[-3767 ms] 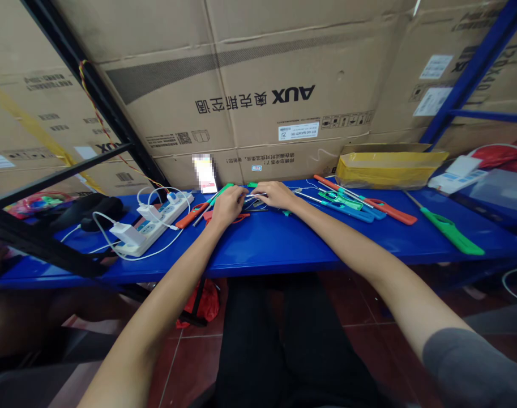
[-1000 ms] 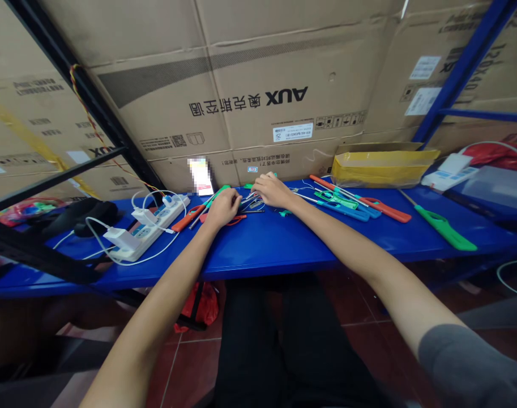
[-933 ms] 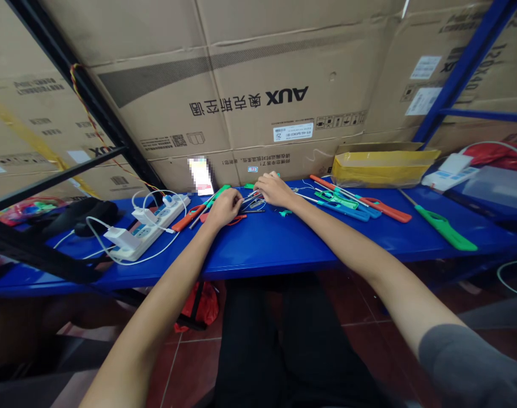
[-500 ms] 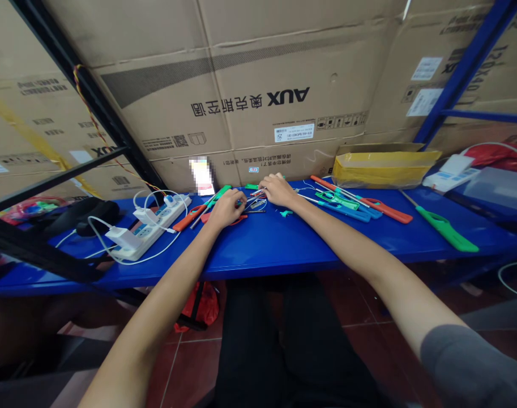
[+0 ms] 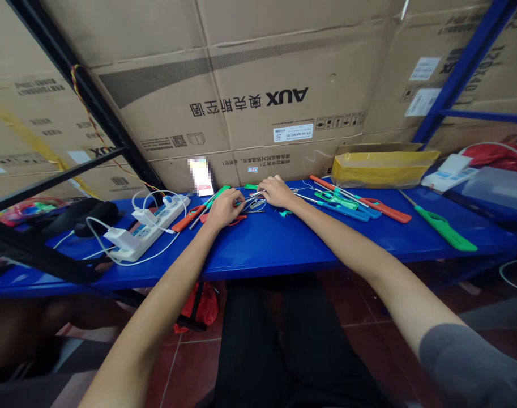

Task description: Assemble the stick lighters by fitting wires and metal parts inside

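Observation:
My left hand point(image 5: 225, 207) is closed, thumb and fingers pinched together over small lighter parts on the blue table. Fingers curled down, my right hand point(image 5: 277, 191) is closed too, at the far side of the same parts. Thin metal tubes and wires point(image 5: 255, 202) lie between both hands; which piece each hand grips is hidden. Beside my left hand are an orange stick lighter point(image 5: 189, 217) and a green handle point(image 5: 221, 192). To the right of my right hand lie blue lighter handles point(image 5: 352, 212), a green handle shell point(image 5: 337, 199) and an orange stick lighter point(image 5: 385, 211).
A white power strip point(image 5: 150, 232) with plugged chargers and cables sits at left, near a phone point(image 5: 201, 177) leaning on cardboard. A yellow-taped box point(image 5: 381, 168) stands at the back right, with a green stick lighter point(image 5: 445, 228) nearer. Blue and black shelf posts flank the table point(image 5: 258, 252).
Both hands stay in nearly the same place. The left fingers have shifted slightly around the small parts, and the view has moved a little.

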`<state>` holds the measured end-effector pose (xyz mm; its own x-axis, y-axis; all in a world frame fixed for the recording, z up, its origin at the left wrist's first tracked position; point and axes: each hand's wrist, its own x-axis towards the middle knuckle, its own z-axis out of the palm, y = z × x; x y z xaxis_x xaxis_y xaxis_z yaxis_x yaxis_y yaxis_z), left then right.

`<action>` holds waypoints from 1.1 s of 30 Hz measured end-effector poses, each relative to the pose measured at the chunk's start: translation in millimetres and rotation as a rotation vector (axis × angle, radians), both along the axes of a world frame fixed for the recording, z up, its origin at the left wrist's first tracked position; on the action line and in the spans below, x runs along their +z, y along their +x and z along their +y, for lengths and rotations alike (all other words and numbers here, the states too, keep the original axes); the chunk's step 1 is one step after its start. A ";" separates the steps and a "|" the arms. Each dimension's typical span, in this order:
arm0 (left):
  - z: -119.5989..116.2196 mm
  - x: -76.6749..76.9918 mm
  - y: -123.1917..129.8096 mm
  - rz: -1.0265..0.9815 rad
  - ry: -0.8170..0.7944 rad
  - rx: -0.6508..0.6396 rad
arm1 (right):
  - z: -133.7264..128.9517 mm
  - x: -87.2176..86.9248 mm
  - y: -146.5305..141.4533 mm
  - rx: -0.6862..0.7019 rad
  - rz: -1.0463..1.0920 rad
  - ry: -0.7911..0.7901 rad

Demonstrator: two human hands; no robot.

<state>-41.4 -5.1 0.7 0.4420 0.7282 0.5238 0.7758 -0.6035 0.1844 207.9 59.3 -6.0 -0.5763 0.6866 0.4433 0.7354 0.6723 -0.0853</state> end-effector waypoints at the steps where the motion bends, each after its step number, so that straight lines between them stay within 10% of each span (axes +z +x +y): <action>1: 0.3 -0.3 -0.3 0.000 0.004 -0.001 | 0.1 0.0 -0.2 -0.002 0.001 -0.001; 33: 10.5 -8.7 -3.7 -0.018 -0.092 0.004 | -2.6 0.8 -2.9 0.032 -0.003 -0.034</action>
